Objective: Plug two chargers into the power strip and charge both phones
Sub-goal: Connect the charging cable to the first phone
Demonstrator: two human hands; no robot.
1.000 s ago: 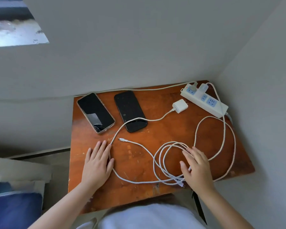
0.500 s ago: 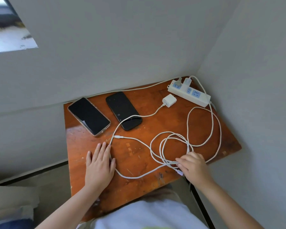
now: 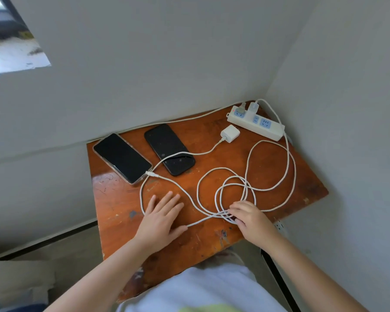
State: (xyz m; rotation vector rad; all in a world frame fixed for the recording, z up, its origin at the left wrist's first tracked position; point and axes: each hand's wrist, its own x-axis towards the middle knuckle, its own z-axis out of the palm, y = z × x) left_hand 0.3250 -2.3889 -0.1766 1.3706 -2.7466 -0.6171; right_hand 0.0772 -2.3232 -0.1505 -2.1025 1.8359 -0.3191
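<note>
Two dark-screened phones lie at the back left of the wooden table (image 3: 279, 176): a clear-cased phone (image 3: 122, 157) and a black phone (image 3: 169, 149). A white power strip (image 3: 256, 122) sits in the back right corner with one white charger (image 3: 253, 106) plugged in. A second charger brick (image 3: 230, 133) lies loose in front of it. Its cable crosses the black phone. A cable connector (image 3: 152, 174) lies against the clear-cased phone's near corner. My left hand (image 3: 162, 215) rests flat on the table, over a cable. My right hand (image 3: 250, 219) pinches strands of the coiled white cable (image 3: 232, 188).
Grey walls close in the table at the back and the right. Another grey plug (image 3: 242, 106) with a cord running left along the wall sits in the strip's end socket. Floor lies to the left of the table. The table's near edge is by my body.
My right hand drew back to the near side of the coil and curled its fingers on the strands. The connector now lies closer to the clear-cased phone. My left hand stays flat.
</note>
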